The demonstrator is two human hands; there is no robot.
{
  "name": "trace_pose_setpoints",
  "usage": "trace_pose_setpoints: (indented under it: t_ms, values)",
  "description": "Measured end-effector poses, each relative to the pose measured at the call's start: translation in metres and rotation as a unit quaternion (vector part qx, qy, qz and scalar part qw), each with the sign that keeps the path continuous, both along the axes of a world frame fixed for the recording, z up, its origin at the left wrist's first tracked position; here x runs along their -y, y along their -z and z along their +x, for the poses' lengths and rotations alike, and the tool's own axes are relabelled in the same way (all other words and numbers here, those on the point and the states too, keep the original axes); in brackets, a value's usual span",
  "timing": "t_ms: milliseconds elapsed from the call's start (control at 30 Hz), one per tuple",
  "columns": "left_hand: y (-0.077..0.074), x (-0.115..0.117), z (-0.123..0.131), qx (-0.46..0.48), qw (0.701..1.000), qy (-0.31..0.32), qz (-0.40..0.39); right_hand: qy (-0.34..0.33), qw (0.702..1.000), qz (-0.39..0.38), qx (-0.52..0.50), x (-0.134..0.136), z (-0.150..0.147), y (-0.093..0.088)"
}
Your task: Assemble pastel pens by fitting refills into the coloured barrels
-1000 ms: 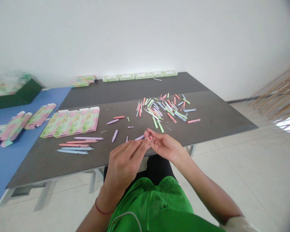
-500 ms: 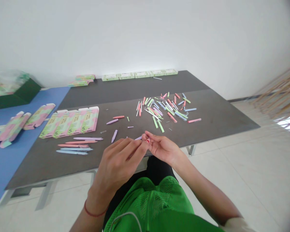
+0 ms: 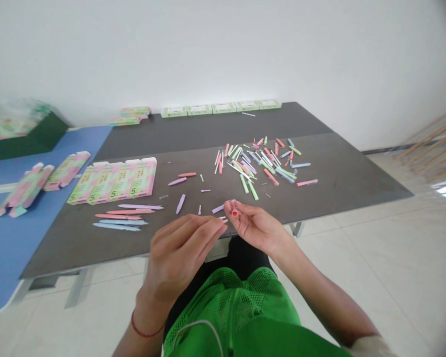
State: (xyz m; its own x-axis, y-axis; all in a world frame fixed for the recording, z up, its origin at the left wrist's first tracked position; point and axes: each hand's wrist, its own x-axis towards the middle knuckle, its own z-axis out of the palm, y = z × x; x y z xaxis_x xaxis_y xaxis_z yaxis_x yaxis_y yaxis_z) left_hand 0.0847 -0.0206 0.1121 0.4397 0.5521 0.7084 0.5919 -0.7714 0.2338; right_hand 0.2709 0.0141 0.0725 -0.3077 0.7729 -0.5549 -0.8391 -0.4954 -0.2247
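Observation:
My left hand (image 3: 184, 250) is closed in a pinch near the table's front edge, with a small pinkish-white piece (image 3: 223, 219) at its fingertips. Just right of it, my right hand (image 3: 258, 225) holds a red pen barrel (image 3: 234, 213), its open round end facing me. Beyond the fingers lies a purple barrel (image 3: 218, 209). Small purple parts (image 3: 205, 190) and a purple pen piece (image 3: 181, 204) rest to the left. A loose pile of coloured barrels and white refills (image 3: 260, 163) is spread behind my right hand.
Pink, purple and blue pens (image 3: 122, 222) lie at the left, below flat pink-green boxes (image 3: 124, 181). Green boxes (image 3: 223, 108) line the back edge of the dark table (image 3: 319, 168). A dark green bin (image 3: 48, 134) and folded cartons (image 3: 69, 171) are on the blue table (image 3: 0, 248).
My hands have moved apart. The red barrel's open end now shows in my right hand, and a small piece shows at my left fingertips. The view has shifted slightly.

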Motion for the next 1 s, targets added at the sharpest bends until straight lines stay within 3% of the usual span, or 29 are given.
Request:
trace_pose_setpoints:
  t_ms: [167, 467, 733, 1000]
  values:
    - [0.005, -0.002, 0.008, 0.032, 0.999, 0.017, 0.010, -0.002, 1.000, -0.005, -0.005, -0.001, 0.001, 0.006]
    - [0.015, -0.009, 0.008, -0.051, 0.998, 0.019, 0.015, 0.017, 0.999, -0.008, 0.027, 0.001, -0.005, 0.004]
    - [0.011, -0.018, 0.012, -0.113, 0.993, 0.022, 0.034, 0.003, 1.000, 0.024, 0.009, 0.001, -0.006, 0.011]
    - [0.019, -0.017, 0.004, -0.089, 0.996, 0.009, 0.010, 0.003, 1.000, 0.019, 0.020, 0.001, -0.005, 0.008]
